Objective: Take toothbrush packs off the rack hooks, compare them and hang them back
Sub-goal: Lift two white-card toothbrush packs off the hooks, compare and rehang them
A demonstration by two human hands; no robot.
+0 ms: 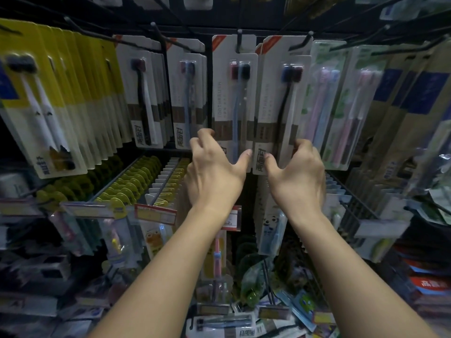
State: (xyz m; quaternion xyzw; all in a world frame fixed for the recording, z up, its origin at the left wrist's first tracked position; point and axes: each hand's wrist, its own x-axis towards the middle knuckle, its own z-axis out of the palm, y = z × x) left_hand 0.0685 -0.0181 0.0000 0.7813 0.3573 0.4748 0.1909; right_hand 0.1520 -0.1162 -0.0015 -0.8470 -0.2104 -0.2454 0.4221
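dim shop aisle, black wire rack [219,30] packed with hanging toothbrush packs, more rows of hooks and price tags [156,213] below. little free room: packs hang edge to edge, only narrow dark gaps between columns. yellow-card packs [61,93] far left, green-card packs [334,98] to the right, blue-and-tan boxes [402,113] beyond those.

two white-card packs in the middle, both on their hooks, long axis vertical, brush heads up, handles down. left pack [231,93] has a pale blue brush, right pack [280,93] a black and a white brush; their inner edges touch or overlap, can't tell which.

left hand [214,172] holds the left pack's lower end, thumb on the front, fingers curled round its left edge. right hand [295,172] grips the right pack's lower end, thumb on the front near the bottom, fingers wrapped over the right edge. thumbs just beside each other.
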